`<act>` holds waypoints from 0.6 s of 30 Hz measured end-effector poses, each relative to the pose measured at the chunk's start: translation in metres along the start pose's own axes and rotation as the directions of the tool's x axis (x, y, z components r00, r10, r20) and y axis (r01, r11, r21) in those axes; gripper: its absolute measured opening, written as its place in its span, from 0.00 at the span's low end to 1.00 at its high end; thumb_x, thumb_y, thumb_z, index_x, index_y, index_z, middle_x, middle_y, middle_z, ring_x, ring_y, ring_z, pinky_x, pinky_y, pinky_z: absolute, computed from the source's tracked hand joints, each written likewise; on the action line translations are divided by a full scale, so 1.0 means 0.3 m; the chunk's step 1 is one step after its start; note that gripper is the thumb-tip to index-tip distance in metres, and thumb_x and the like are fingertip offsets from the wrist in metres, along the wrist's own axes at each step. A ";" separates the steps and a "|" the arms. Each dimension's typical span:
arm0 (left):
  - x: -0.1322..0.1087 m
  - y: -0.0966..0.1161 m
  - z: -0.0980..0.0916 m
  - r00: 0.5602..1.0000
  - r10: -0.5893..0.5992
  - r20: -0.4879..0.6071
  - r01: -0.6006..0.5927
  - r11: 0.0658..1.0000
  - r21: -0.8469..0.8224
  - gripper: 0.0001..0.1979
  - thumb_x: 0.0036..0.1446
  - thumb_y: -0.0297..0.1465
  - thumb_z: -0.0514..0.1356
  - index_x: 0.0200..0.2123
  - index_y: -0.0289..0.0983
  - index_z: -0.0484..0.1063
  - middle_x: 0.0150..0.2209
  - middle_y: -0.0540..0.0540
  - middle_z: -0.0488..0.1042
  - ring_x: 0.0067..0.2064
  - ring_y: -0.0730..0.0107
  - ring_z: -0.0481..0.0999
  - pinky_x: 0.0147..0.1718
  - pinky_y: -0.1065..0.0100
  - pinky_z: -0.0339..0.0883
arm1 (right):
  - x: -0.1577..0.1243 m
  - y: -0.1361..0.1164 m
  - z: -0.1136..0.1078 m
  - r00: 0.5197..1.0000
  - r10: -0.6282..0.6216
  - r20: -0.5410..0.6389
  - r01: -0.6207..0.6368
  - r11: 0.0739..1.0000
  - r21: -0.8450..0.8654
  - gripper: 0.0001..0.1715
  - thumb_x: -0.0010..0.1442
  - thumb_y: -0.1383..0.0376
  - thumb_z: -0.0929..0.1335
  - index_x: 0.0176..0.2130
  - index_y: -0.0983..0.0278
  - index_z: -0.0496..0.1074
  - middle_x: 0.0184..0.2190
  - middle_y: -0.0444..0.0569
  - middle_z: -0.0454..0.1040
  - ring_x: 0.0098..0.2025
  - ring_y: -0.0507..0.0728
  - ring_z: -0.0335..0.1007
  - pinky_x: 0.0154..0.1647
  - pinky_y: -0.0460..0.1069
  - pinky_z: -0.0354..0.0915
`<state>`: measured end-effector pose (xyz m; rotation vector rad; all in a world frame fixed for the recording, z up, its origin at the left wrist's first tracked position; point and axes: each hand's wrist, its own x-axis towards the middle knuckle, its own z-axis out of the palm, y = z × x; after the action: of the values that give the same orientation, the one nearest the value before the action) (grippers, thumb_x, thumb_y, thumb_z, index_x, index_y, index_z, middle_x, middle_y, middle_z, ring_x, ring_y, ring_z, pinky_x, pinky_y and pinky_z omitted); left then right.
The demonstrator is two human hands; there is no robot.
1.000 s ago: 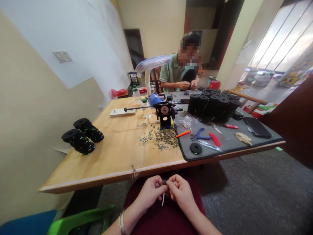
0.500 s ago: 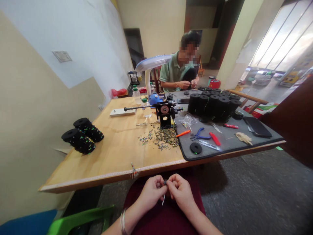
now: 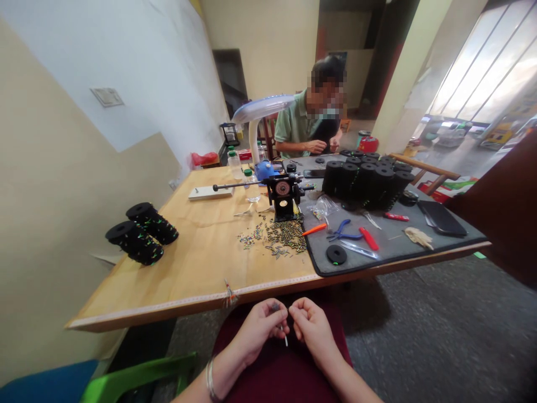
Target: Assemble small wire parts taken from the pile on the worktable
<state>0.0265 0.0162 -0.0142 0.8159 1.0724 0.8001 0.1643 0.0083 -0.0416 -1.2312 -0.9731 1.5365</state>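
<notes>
Over my lap, just off the table's front edge, my left hand point(image 3: 264, 327) is closed around a thin whitish stick point(image 3: 286, 340) whose end pokes out below the fingers. A small dark piece also shows at its fingertips, too small to name. My right hand point(image 3: 308, 324) is close beside it, thumb and forefinger pinched together; whatever they hold is too fine to make out. A narrow gap lies between the two hands. On the table edge ahead, a small bundle of wires with orange-red tips point(image 3: 229, 293) hangs over a measuring tape point(image 3: 268, 284).
Small metal parts point(image 3: 287, 235) lie scattered before a black winding machine point(image 3: 282, 196). Black foam spools stand at left point(image 3: 136, 243) and right point(image 3: 367, 179). Blue pliers point(image 3: 344, 230) and a red-handled tool point(image 3: 368, 238) rest on the grey mat point(image 3: 394, 246). A co-worker point(image 3: 297, 126) sits opposite.
My hands have drawn slightly apart from touching fingertips. The whitish stick has shifted a little to the right with my left fingers. The co-worker's hands have moved slightly.
</notes>
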 end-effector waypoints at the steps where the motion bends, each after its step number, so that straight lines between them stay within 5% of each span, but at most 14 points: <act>1: 0.002 -0.001 -0.001 1.000 0.008 -0.012 -0.008 1.000 0.005 0.12 0.46 0.35 0.66 0.27 0.33 0.68 0.21 0.50 0.72 0.22 0.76 0.71 0.21 0.75 0.63 | -0.002 0.000 -0.002 1.000 0.006 -0.002 -0.006 1.000 -0.003 0.22 0.50 0.48 0.68 0.26 0.63 0.62 0.08 0.33 0.59 0.11 0.45 0.45 0.13 0.42 0.42; 18: 0.008 -0.001 -0.008 0.999 0.014 -0.039 -0.016 0.998 -0.063 0.13 0.45 0.34 0.67 0.27 0.34 0.67 0.21 0.52 0.70 0.23 0.76 0.72 0.21 0.76 0.64 | -0.024 -0.006 -0.005 0.999 -0.032 -0.018 0.031 0.999 -0.040 0.22 0.51 0.48 0.68 0.24 0.62 0.60 0.08 0.33 0.59 0.11 0.45 0.46 0.13 0.42 0.44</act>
<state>0.0248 0.0185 -0.0160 0.7583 1.0703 0.8614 0.1667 0.0020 -0.0384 -1.2504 -1.0103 1.4851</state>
